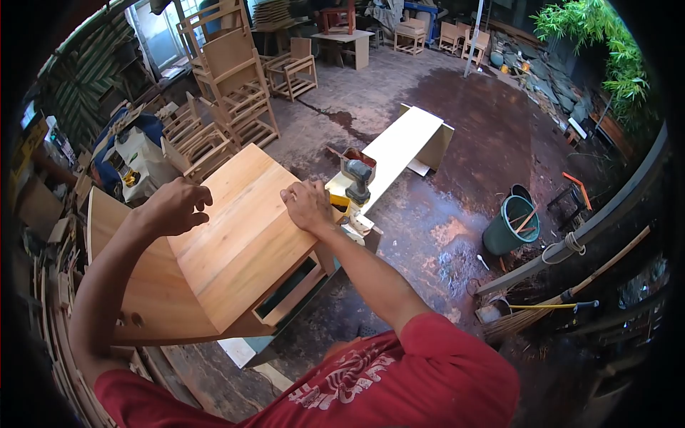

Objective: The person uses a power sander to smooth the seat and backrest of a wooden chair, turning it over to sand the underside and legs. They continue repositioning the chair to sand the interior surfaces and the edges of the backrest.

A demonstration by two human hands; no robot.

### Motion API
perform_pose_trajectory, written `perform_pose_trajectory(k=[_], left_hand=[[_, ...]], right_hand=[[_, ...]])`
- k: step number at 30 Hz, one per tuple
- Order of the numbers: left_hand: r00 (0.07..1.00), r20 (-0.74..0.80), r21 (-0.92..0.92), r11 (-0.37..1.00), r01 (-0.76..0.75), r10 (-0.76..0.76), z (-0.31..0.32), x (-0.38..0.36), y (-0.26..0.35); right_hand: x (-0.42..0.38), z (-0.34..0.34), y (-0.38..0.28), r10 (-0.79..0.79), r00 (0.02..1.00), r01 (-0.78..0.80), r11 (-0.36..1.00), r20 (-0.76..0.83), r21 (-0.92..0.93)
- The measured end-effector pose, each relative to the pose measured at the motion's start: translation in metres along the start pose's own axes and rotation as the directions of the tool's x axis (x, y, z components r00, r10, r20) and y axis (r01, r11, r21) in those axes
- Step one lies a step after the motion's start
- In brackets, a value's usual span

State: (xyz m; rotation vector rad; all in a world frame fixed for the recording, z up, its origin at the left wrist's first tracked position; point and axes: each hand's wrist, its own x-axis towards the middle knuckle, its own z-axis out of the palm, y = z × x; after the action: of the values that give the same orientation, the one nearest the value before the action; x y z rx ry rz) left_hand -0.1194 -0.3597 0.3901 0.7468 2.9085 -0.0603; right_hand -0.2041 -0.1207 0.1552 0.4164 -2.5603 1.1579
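A wooden piece of furniture with a broad plank top stands in front of me, and an open rectangular slot shows in its near right side. My left hand hovers over the left part of the top, fingers curled but apart, with nothing in them. On the top's right edge rests my right hand, its fingers bent over the board. Just beyond it, a cordless drill stands on a long pale bench, beside a yellow container.
Unfinished wooden chairs are stacked behind the furniture at the left. A green bucket with sticks in it stands at the right, near a metal post. A small table is at the back.
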Motion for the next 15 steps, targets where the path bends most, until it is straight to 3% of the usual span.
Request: perform_pose_trajectory(k=[5, 15], left_hand=[[0.995, 0.068, -0.016, 0.997, 0.076, -0.075, -0.0035, 0.0017, 0.0015], [0.994, 0.052, -0.022, 0.995, 0.099, -0.098, -0.0042, 0.0007, 0.003]], right_hand=[[0.0006, 0.0008, 0.0009, -0.001, 1.0, 0.001, 1.0, -0.008, 0.001], [0.0013, 0.0004, 0.0031, -0.005, 1.0, 0.004, 1.0, 0.021, 0.029]])
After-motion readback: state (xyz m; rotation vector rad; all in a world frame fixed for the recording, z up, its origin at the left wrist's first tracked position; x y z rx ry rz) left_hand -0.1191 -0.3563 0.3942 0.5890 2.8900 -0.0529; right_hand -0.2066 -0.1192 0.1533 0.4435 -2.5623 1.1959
